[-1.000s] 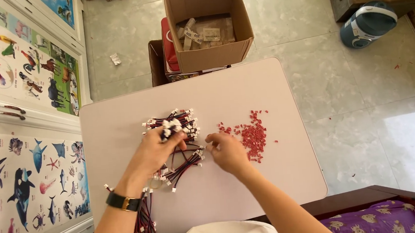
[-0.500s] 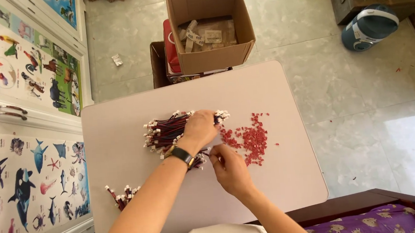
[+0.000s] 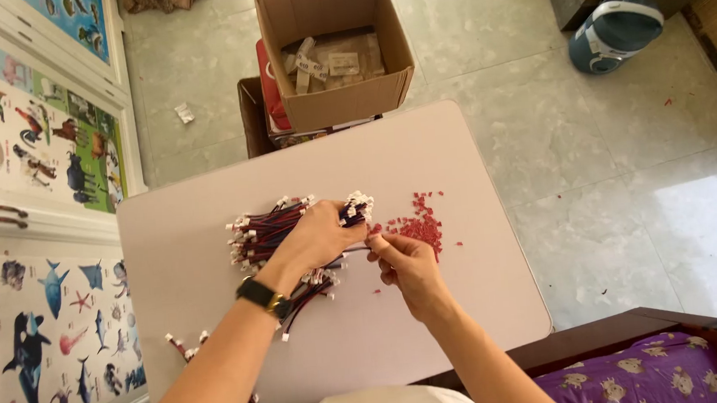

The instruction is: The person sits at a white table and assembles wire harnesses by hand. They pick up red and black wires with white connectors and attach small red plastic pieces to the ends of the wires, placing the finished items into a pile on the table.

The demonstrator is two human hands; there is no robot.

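Your left hand (image 3: 319, 239) lies near the middle of the frame, fingers curled shut over a bundle of short wires (image 3: 263, 233) with white plugs at their ends, pressing it to the pale table (image 3: 215, 324). Your right hand (image 3: 406, 262), just to the right of it, has thumb and fingertips pinched together, apparently on one wire end, though what sits between them is too small to make out. The wires look light and limp and will likely splay and tangle, so grip the bunch around its middle, not by the plugs. The red bits (image 3: 418, 225) beside your right hand look tiny and would probably scatter at a nudge. More wires (image 3: 184, 346) lie at lower left, partly hidden by your forearm and cut off by the frame's bottom edge. The contents of the cardboard box (image 3: 334, 50) at top centre are hard to identify.
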